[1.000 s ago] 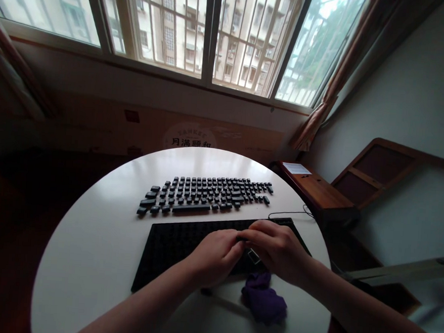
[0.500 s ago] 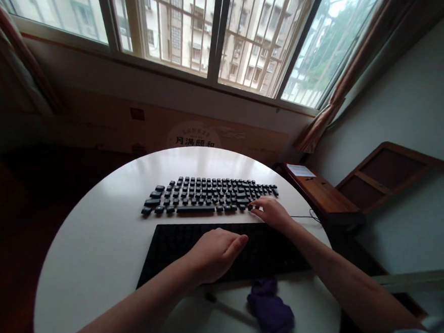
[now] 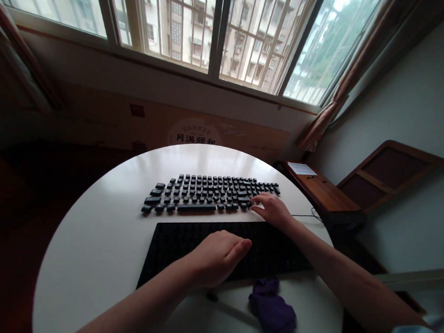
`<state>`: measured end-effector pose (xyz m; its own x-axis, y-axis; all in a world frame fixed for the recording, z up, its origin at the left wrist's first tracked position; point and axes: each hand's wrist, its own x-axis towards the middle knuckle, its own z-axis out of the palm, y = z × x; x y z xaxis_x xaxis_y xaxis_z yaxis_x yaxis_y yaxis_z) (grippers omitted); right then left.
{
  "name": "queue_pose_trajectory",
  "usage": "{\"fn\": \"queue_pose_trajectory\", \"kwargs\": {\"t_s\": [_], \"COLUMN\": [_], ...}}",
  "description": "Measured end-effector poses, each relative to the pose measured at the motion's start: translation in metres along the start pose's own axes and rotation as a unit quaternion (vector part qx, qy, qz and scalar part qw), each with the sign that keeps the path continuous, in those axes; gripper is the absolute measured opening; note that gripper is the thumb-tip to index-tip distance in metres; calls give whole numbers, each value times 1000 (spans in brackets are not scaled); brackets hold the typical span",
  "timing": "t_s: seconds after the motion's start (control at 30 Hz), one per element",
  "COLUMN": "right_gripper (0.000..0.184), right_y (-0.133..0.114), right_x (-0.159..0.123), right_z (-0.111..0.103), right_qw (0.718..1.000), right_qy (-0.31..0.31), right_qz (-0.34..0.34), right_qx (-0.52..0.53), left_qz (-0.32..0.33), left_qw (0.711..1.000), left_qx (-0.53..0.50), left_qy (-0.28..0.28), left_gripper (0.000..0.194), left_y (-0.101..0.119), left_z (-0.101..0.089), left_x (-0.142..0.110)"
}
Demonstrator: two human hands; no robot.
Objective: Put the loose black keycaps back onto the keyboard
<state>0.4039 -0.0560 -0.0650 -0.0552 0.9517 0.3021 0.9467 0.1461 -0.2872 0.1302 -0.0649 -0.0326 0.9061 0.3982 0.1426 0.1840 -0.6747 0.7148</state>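
Rows of loose black keycaps (image 3: 200,195) are laid out on the white round table (image 3: 83,238), a long space bar keycap (image 3: 197,207) in the front row. My right hand (image 3: 274,209) is at the right part of this layout, thumb and forefinger apart beside the front-row keycaps, with no keycap visible between them. Nearer to me lies a black keyboard (image 3: 171,239) stripped to its dark base. Over its middle my left hand (image 3: 221,255) is curled closed, back upward. Whatever its fingers may hold is hidden beneath.
A purple cloth (image 3: 273,307) lies near the front edge, beside a blurred tool with a dark tip (image 3: 212,297). A thin cable (image 3: 304,215) runs off the table's right side. Beyond stands a wooden bench (image 3: 326,194) with a paper sheet (image 3: 301,169) on it.
The right thumb and forefinger have parted from a keycap at the front row's right end, and the hand has shifted slightly away. The left hand has moved slightly right, still curled.
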Motion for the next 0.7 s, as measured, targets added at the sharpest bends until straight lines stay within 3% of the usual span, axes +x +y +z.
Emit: {"fn": "queue_pose_trajectory", "kwargs": {"t_s": [0.5,0.57,0.7], "right_gripper": [9,14,43], "right_y": [-2,-8,-21], "right_x": [1,-1,-24], "right_z": [1,-7,-43], "right_qw": [1000,999,985], "right_qy": [13,36,146], "right_qz": [17,4,14], "right_qx": [-16,-1,94], "left_qz": [0,5,32], "left_qw": [1000,999,996], "left_qx": [20,28,78], "left_qy": [-17,-16,-2], "left_gripper": [55,54,49], "left_y": [3,3,4], "left_z": [-3,-3,-4], "left_x": [0,0,0]}}
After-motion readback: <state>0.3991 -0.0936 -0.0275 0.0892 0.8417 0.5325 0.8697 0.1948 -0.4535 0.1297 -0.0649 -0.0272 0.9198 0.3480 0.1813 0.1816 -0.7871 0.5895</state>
